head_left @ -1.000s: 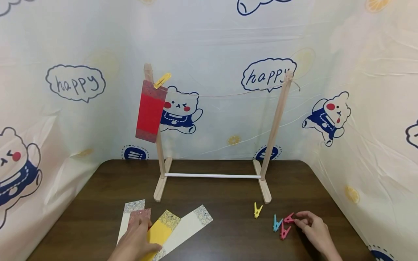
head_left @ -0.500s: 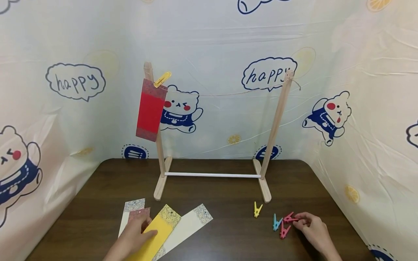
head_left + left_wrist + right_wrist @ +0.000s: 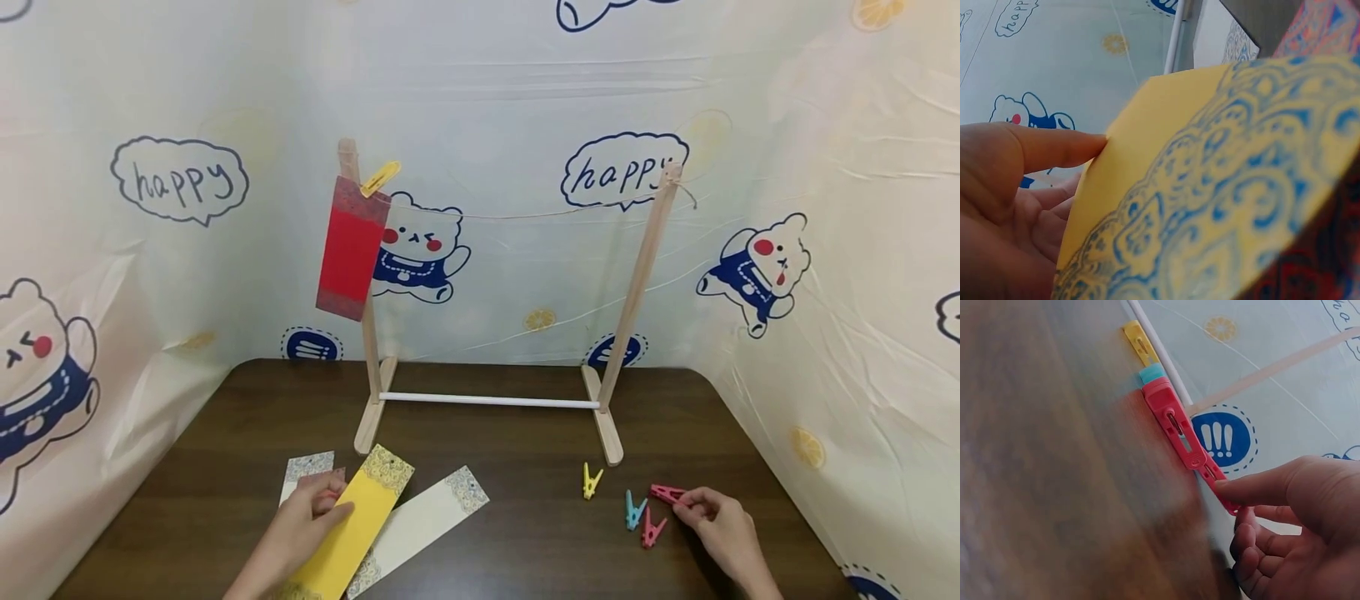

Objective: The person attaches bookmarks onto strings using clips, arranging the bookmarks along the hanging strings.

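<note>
Thumb and fingers of my left hand pinch a yellow bookmark by its left edge; its upper end is tilted up from the table. Lace-like print covers its ends, blue-looking on the near end of the bookmark in the left wrist view. My right hand pinches one handle end of a pink clothespin. Close by lie a second pink clothespin, a blue clothespin and a yellow clothespin. A red bookmark hangs from a string under another yellow clothespin.
The string runs between two wooden posts joined below by a white rod. One white bookmark lies right of the yellow one, another white bookmark behind my left hand. A reddish bookmark there is mostly hidden.
The yellow bookmark has slid up and left, its far end rising, with my left hand shifting left along its edge. The right hand's pink clothespin has turned slightly and separated from the other pink one.
</note>
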Available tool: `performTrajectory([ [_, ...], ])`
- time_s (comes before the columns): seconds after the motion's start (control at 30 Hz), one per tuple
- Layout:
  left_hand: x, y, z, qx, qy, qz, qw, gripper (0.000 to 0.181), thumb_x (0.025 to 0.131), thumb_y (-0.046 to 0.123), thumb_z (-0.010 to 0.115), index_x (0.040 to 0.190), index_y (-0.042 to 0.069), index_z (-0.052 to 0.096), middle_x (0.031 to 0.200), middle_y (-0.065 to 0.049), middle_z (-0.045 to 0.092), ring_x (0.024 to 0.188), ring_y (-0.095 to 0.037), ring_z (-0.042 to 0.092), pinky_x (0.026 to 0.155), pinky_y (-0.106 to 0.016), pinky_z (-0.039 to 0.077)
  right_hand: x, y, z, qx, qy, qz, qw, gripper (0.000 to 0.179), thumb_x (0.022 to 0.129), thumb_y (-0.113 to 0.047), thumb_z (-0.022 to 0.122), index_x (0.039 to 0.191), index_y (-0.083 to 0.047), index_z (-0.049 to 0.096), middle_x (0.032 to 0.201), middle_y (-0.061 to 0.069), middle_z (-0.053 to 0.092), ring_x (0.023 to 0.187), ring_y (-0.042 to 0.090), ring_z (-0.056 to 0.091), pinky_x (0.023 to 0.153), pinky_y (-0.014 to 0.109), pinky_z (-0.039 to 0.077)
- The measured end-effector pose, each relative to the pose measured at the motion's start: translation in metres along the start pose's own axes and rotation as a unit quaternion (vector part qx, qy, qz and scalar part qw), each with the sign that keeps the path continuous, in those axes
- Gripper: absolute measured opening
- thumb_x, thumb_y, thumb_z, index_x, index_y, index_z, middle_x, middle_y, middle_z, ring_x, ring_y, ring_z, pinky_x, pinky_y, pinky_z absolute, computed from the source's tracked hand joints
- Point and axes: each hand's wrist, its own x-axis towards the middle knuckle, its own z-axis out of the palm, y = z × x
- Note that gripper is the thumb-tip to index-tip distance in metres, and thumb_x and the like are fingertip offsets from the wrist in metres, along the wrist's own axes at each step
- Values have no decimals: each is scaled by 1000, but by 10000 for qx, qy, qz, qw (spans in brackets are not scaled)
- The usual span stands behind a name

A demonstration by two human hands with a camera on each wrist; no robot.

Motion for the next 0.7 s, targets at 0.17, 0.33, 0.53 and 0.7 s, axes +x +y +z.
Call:
performTrajectory([
  [0.17, 1, 2, -3, -60, 172, -95, 9998, 11, 88, 1, 73, 96, -2, 65, 125, -29, 60, 99, -28, 69, 77, -22, 56, -1, 2, 0, 38, 288, -78, 9995, 22, 88, -31, 78, 92, -10, 73, 83, 2, 64, 72, 11, 53, 63, 26, 40],
  [0.33, 3, 5, -3, -297, 249, -216, 9990, 11, 89, 2, 72, 97, -1, 64, 111, -20, 70, 88, -7, 64, 69, -21, 53, -2, 3, 1, 107, 646, -75, 9978, 24, 85, -35, 80, 89, -12, 74, 104, 9, 69, 87, 10, 62, 75, 29, 43],
  [0.53, 4, 7, -2, -437, 309, -102, 9985, 12, 92, 7, 70, 101, 1, 64, 81, -2, 73, 101, 1, 54, 66, -21, 49, -2, 2, -1, 286, 521, 89, 9982, 29, 88, -36, 77, 94, -9, 73, 110, 14, 71, 108, 32, 61, 88, 46, 45],
  [0.7, 4, 7, -2, -432, 314, 37, 9986, 16, 94, 13, 69, 105, 2, 65, 79, 1, 73, 128, -21, 50, 83, -12, 46, -2, -2, 0, 361, 819, 55, 9960, 24, 87, -30, 79, 98, -9, 73, 100, 9, 73, 94, 19, 65, 80, 34, 48],
])
